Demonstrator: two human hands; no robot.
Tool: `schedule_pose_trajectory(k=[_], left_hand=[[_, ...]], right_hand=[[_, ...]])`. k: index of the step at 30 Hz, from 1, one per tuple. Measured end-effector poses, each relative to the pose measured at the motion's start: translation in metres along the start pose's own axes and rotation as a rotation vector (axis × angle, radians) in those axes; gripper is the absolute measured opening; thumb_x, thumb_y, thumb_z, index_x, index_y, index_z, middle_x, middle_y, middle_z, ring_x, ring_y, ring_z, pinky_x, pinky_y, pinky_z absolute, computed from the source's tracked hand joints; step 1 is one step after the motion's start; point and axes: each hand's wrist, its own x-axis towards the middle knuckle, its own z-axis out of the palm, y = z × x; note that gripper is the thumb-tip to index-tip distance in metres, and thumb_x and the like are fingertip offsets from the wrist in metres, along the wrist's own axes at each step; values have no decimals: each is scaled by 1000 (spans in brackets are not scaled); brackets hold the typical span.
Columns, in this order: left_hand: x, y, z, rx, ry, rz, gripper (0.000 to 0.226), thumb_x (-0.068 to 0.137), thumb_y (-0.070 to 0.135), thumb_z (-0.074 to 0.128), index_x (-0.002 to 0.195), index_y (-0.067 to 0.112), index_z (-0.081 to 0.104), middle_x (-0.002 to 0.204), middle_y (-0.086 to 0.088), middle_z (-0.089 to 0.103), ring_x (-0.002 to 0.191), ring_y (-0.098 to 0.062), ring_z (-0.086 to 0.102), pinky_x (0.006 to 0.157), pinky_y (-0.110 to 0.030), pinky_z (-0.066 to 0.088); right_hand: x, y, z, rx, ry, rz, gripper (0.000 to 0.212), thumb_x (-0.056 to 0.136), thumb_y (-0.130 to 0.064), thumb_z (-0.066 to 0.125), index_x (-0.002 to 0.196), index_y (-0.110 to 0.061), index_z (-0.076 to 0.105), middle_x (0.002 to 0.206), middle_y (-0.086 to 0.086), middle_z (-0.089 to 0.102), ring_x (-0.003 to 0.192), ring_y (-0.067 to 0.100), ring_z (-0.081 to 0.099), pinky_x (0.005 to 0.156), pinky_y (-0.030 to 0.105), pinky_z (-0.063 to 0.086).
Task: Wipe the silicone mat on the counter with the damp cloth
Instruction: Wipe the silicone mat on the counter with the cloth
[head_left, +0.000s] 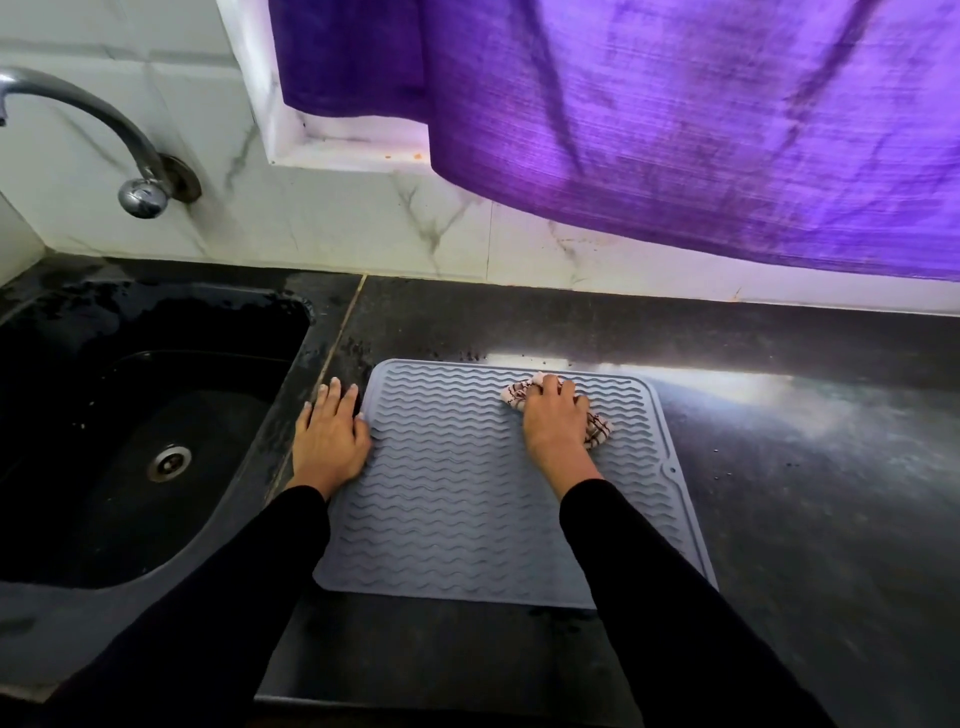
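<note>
the grey mat (457, 499) lies flat on the dark counter (805, 467) just right of the sink (130, 415), its long axis running from the person toward the wall. the right hand (556, 421) clutches the bunched cloth (597, 428) near the mat's far right corner. the left hand (330, 436) lies flat, fingers straight, on the mat's left edge.

A dark stone counter (779, 467) fills the lower frame; at nine o'clock a black sink (130, 415) is set into it; at ten o'clock a chrome tap (104, 135) juts from the white marbled wall tiles (337, 223); from twelve to two o'clock hangs a purple curtain (675, 130); daylight glares on the counter at three o'clock.
</note>
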Motion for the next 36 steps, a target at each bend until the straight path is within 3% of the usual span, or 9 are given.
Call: schedule_pose_trajectory(k=[3, 6, 9, 12, 15, 19, 23, 32, 36], left_hand=[[1, -2, 2, 2, 1, 1, 79, 75, 47, 8, 140, 12, 35, 152, -13, 25, 143, -25, 18, 115, -43, 12], [1, -3, 3, -10, 14, 1, 77, 77, 49, 11, 140, 13, 36, 152, -12, 25, 143, -24, 18, 116, -42, 11], [1, -3, 2, -22, 8, 2, 76, 78, 50, 13, 140, 13, 36, 152, -12, 25, 143, -24, 17, 116, -42, 10], [1, -3, 2, -28, -1, 2, 69, 81, 45, 19, 140, 13, 35, 152, -12, 25, 143, -24, 17, 116, -42, 10], [1, -3, 2, -38, 10, -4, 66, 82, 43, 22, 139, 13, 37, 152, -13, 26, 143, -25, 17, 116, -42, 11], [1, -3, 3, -42, 14, -11, 66, 82, 44, 23, 139, 13, 37, 152, -12, 26, 143, -25, 18, 116, -42, 10], [1, -3, 3, -30, 16, -15, 67, 82, 44, 23, 139, 13, 37, 152, -12, 26, 142, -25, 18, 116, -41, 10], [1, 0, 3, -18, 31, -20, 66, 82, 43, 23, 139, 13, 38, 152, -12, 26, 142, -25, 19, 116, -41, 11], [0, -1, 2, -26, 24, -18, 66, 82, 44, 23, 138, 13, 38, 152, -12, 27, 142, -25, 19, 116, -42, 11]], right_hand=[[4, 3, -4, 14, -5, -31, 43, 94, -15, 49, 135, -8, 40, 141, 13, 35, 130, 32, 33, 105, 46, 32], [13, 16, 2, 204, -22, -31, 40, 93, -14, 49, 132, -10, 45, 138, 11, 39, 128, 32, 37, 104, 46, 34], [21, 34, -4, 659, -46, 87, 31, 91, -22, 56, 118, -10, 62, 123, 8, 60, 113, 26, 56, 92, 29, 48], [22, 50, -20, 1179, 36, 375, 31, 93, -37, 56, 108, -12, 68, 95, 2, 65, 94, 17, 62, 70, 18, 45], [22, 57, -18, 912, 149, 406, 32, 89, -43, 59, 101, -16, 69, 100, 1, 69, 94, 20, 61, 80, 27, 48], [-2, 37, -8, 468, 80, 237, 22, 91, -24, 57, 110, -16, 64, 123, 12, 55, 117, 31, 49, 101, 40, 38], [-27, 12, 11, 225, 137, 185, 30, 95, -13, 47, 124, -12, 55, 139, 12, 40, 128, 30, 35, 106, 43, 28], [-21, 20, -3, 145, -3, 72, 35, 96, -13, 43, 130, -11, 47, 138, 12, 39, 128, 33, 35, 103, 52, 31], [-12, 33, -14, 346, -55, 105, 29, 91, -20, 53, 118, -9, 58, 127, 12, 49, 122, 33, 45, 101, 48, 39]])
